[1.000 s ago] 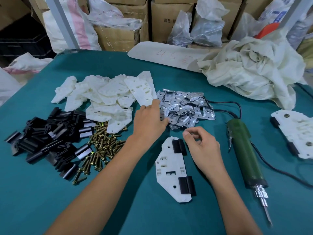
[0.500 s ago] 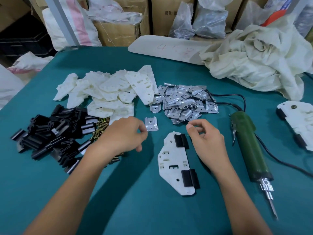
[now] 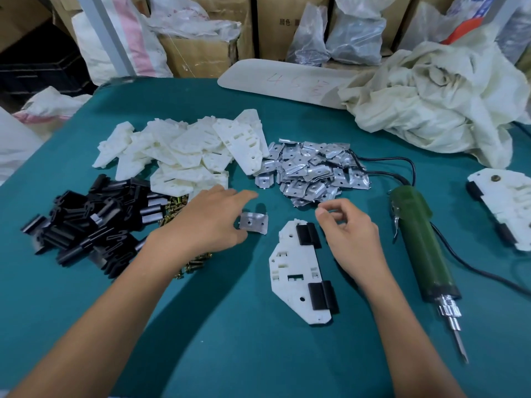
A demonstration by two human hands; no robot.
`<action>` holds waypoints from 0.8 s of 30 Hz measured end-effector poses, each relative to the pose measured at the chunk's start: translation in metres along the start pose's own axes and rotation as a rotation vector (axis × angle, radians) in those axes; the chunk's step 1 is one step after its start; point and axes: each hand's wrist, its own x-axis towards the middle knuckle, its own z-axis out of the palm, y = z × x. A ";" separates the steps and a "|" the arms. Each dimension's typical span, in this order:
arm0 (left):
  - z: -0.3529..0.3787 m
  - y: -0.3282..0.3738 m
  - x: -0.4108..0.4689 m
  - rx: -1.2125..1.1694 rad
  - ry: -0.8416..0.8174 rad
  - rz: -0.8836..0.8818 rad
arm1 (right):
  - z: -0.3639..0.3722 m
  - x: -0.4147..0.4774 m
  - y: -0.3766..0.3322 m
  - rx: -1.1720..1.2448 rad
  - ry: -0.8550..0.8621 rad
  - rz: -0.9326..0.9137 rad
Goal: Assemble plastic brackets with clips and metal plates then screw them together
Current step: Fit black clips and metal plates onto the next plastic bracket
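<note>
In the head view, the flat white plastic bracket (image 3: 290, 271) lies on the teal table (image 3: 258, 354), with two black clips fitted along its right edge, one at the far end and one at the near end. All places below are taken from this bracket.

Just beyond its far left corner lies a single bent silver metal plate (image 3: 254, 223). The left hand (image 3: 209, 222) hovers left of that plate with its fingers stretched out nearly straight and its thumb at the plate's left edge (the forefinger is blurred). The right hand (image 3: 350, 234) is just right of the bracket's far end, fingers curled and thumb and forefinger tips close together. Whether they pinch anything cannot be told.

A long pale board (image 3: 281, 81) far beyond the bracket bears red handwriting that reads "45", followed by a mark I cannot read. A brown cardboard box (image 3: 275, 27) behind the board carries dark print too small to read.

- **Beyond the bracket:** a heap of silver metal plates (image 3: 313, 170).
- **Beyond and left:** a heap of white plastic brackets (image 3: 184, 156).
- **Left:** a pile of black plastic clips (image 3: 86, 228), and brass screws (image 3: 195, 262) partly hidden under the left forearm.
- **Right:** a green corded electric screwdriver (image 3: 419, 245).
- **Farther right:** a finished white bracket (image 3: 505, 208), cut off by the frame edge.
- **Far right and beyond:** a crumpled cream cloth (image 3: 431, 96).
</note>
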 end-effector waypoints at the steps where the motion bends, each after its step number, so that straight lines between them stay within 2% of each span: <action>1: -0.001 -0.001 0.000 -0.034 0.006 0.007 | 0.000 0.000 0.000 -0.004 -0.005 -0.003; 5: -0.004 -0.001 -0.001 -0.125 0.002 -0.011 | -0.003 -0.002 -0.001 0.005 -0.020 0.005; 10: -0.008 0.010 -0.014 -0.270 0.158 0.059 | -0.003 -0.002 -0.001 0.122 -0.017 0.101; 13: -0.008 0.031 -0.019 -0.365 0.169 0.119 | -0.002 0.000 -0.001 0.111 -0.065 0.138; 19: 0.006 0.053 -0.014 -0.239 0.185 0.175 | -0.002 -0.001 0.001 0.096 -0.085 0.133; 24: 0.014 0.058 -0.012 -0.281 0.205 0.163 | -0.002 -0.002 0.002 0.100 -0.145 0.128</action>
